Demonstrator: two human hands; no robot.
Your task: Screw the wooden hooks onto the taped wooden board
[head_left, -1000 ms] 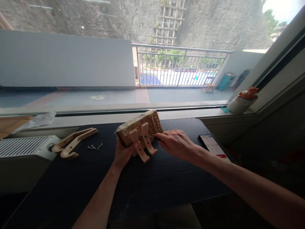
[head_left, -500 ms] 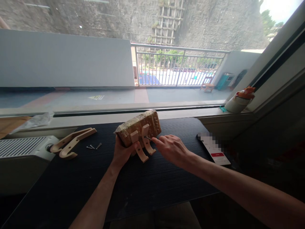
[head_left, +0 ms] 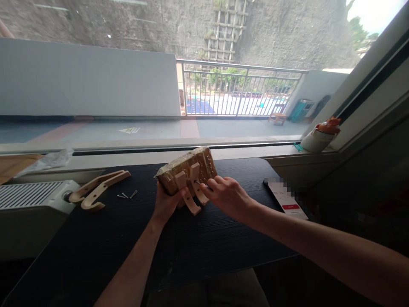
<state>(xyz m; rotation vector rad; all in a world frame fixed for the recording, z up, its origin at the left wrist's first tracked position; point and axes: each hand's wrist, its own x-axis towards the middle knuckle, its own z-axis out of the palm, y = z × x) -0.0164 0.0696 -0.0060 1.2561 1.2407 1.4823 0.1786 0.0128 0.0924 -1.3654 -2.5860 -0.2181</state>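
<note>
A wooden block (head_left: pixel 188 167) wrapped in clear plastic is tilted up on the black table (head_left: pixel 134 247). Two pale wooden hooks (head_left: pixel 191 192) stand against its near face. My left hand (head_left: pixel 166 204) grips the block from below, thumb on the left hook. My right hand (head_left: pixel 225 196) is closed in a pinch on a thin dark screw (head_left: pixel 200 183) that sticks out of the right hook.
Two more wooden hooks (head_left: pixel 96 191) and a few loose screws (head_left: pixel 127 195) lie at the table's left. A phone (head_left: pixel 286 198) lies at the right edge. A white radiator (head_left: pixel 28 196) stands on the left, a ceramic figure (head_left: pixel 319 136) on the sill.
My right hand shifted a little left and up along the screw, and its fingers closed tighter on it. The block and my left hand barely moved.
</note>
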